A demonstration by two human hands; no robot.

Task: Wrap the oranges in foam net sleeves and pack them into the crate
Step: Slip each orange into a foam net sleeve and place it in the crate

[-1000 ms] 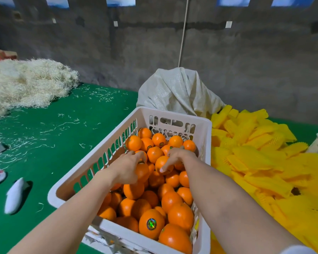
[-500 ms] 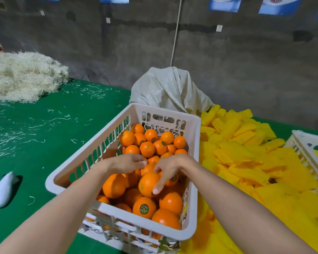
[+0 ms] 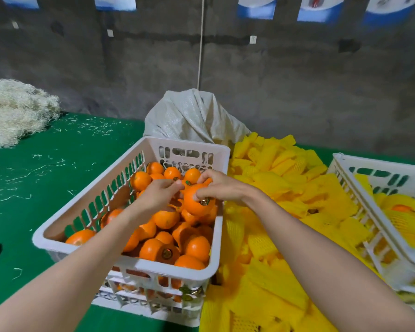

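Holding one orange (image 3: 197, 202) just above the heap in the white supply crate (image 3: 189, 143), the right hand (image 3: 222, 188) curls round the fruit from its right side. The left hand (image 3: 157, 197) meets it from the left, fingertips at its top; whether that hand grips anything cannot be told. Yellow foam net sleeves (image 3: 285, 185) lie just right of the crate, nearer the right hand, with the packing crate (image 3: 379, 161) beyond, so the next reach likely goes rightward.
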